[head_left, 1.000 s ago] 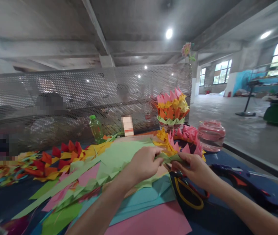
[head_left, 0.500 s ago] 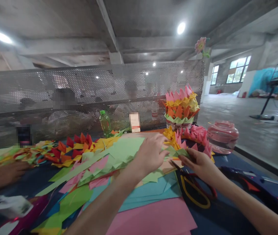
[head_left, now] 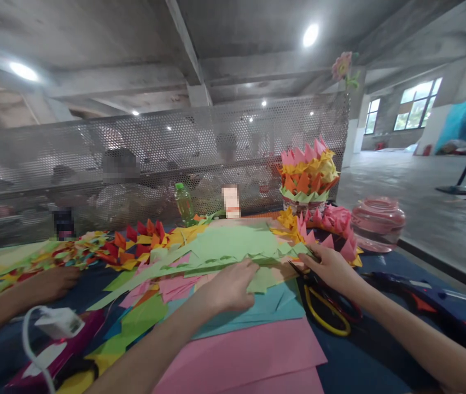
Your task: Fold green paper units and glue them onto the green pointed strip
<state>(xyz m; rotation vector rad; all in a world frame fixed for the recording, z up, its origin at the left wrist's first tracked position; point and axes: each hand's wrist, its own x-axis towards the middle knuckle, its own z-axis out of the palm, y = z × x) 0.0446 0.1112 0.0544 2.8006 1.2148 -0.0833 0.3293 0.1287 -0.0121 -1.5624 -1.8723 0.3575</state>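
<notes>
A long light green paper strip (head_left: 276, 253) with a zigzag edge stretches across the paper pile. My right hand (head_left: 333, 269) pinches its right end between thumb and fingers. Farther left, my left hand (head_left: 233, 285) is closed at the strip's lower edge, its fingertips partly hidden from me. Light green sheets (head_left: 228, 241) lie just behind the strip. Below my left hand are blue sheets (head_left: 272, 309) and larger pink sheets (head_left: 241, 355). Scissors with yellow and red handles (head_left: 327, 312) rest beneath my right hand, blades toward the pile.
A blue glue gun (head_left: 430, 306) lies right of my right forearm. Behind stand a pink jar (head_left: 377, 224), a tiered paper-petal basket (head_left: 307, 175) and a green bottle (head_left: 184, 205). Another person's hand (head_left: 58, 282) is at left, near a purple power strip (head_left: 63, 350) and paper scraps.
My left hand has moved left and down, away from my right hand, and the green strip now shows stretched between them. My right hand stays at the strip's end. The view has shifted slightly.
</notes>
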